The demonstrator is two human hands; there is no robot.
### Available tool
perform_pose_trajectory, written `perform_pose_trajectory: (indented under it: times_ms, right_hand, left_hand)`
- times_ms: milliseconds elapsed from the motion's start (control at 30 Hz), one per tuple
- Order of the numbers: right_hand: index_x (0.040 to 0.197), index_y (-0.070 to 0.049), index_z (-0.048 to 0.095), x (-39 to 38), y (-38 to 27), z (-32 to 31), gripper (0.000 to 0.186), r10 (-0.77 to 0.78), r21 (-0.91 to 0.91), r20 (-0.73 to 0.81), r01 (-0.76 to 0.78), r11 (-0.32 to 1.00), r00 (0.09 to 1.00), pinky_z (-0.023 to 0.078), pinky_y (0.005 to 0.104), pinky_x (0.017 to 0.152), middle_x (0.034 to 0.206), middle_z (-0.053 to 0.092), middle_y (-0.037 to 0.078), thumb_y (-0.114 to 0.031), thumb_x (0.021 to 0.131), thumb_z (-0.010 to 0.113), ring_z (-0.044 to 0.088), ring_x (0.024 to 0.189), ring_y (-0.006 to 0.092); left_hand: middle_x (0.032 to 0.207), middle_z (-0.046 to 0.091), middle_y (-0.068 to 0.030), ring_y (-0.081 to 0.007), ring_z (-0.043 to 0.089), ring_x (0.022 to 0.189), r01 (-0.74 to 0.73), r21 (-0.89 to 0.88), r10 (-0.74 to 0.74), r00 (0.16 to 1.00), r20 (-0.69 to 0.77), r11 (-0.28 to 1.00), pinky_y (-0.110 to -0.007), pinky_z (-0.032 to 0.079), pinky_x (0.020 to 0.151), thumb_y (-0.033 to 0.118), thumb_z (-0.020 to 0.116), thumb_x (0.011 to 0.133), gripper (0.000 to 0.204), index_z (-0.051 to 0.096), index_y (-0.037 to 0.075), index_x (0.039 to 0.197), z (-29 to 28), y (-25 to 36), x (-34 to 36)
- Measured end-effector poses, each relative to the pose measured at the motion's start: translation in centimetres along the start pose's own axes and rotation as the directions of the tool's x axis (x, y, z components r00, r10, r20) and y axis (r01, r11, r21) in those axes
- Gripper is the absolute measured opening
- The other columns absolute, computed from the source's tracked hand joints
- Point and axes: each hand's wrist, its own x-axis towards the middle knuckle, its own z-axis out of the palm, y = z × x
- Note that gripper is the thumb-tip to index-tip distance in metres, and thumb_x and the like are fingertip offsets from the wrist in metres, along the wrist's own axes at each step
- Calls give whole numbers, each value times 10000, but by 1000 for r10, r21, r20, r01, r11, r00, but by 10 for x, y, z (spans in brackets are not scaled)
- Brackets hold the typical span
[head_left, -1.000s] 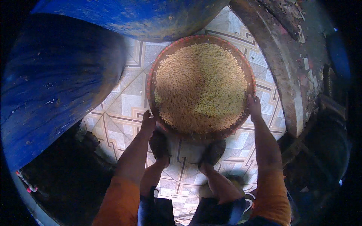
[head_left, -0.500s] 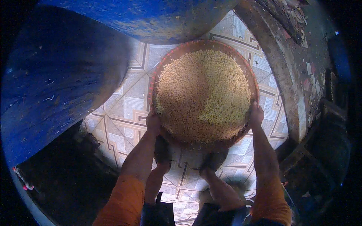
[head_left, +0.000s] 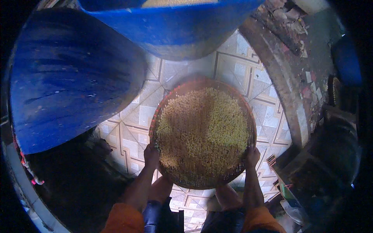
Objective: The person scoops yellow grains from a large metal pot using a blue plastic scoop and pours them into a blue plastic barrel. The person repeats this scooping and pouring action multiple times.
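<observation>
A round woven basket [head_left: 253, 123] with a reddish rim hangs in front of me, over the tiled floor. Pale yellow beans or kernels [head_left: 229, 128] cover most of its inside, and bare mesh shows at its near right edge. On the basket's left rim my left hand [head_left: 151, 156] is closed, with the fingers partly hidden by the wall. My right hand [head_left: 252, 157] grips the opposite side at about the same height. Both forearms reach up from the lower edge in orange sleeves.
A large blue tub [head_left: 175, 29] stands beyond the basket, with pale contents at its top. Another big blue container [head_left: 74, 85] is at the left. A curved concrete ledge [head_left: 278, 77] with rubble [head_left: 289, 19] runs along the right. Patterned tiles [head_left: 136, 143] lie below.
The basket has come nearer to me with both hands still on it. More of the blue tub's rim and its pale contents now show.
</observation>
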Motion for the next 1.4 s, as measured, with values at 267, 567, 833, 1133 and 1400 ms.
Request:
perform_pose_trajectory:
  times_ms: [267,567,833,1133,1400]
  right_hand:
    - [733,-45,551,-47,-121,-144,351,268,406,26,-255,878,963,393,312,510,602,521,21,-297,978,549,477,549,119]
    - [692,-42,511,-94,-222,-311,368,156,408,-92,-106,907,983,352,296,533,604,491,-12,-286,957,587,436,567,103]
    - [716,35,602,-99,-361,-372,441,75,376,-201,6,927,977,396,356,550,593,561,84,-342,945,589,484,580,143]
    - [734,58,619,6,-447,-353,468,111,599,-50,-59,799,993,403,366,550,613,589,105,-363,939,595,500,566,165]
    - [884,-11,674,183,-485,-263,258,-486,-202,213,525,827,848,506,441,702,799,674,192,-259,850,610,663,804,375]
  left_hand:
    - [875,640,-93,-175,589,765,-64,-16,64,998,-3,998,-345,478,689,105,491,885,219,602,17,1052,-91,53,-121]
    - [908,658,-101,-194,608,778,-243,-269,253,967,5,932,-352,493,716,136,570,856,224,616,21,1042,-189,162,-281]
    - [840,648,-87,-209,590,745,-607,37,608,789,-83,794,-385,477,696,76,544,823,215,624,1,1008,-267,277,-308]
    - [754,504,-9,-128,485,637,-391,-122,373,916,-146,912,-303,423,595,-2,471,792,98,520,55,855,-267,477,-338]
    - [822,654,-89,-158,592,709,-344,18,340,918,-202,939,-336,482,628,20,552,709,287,637,-4,982,-252,557,-205]
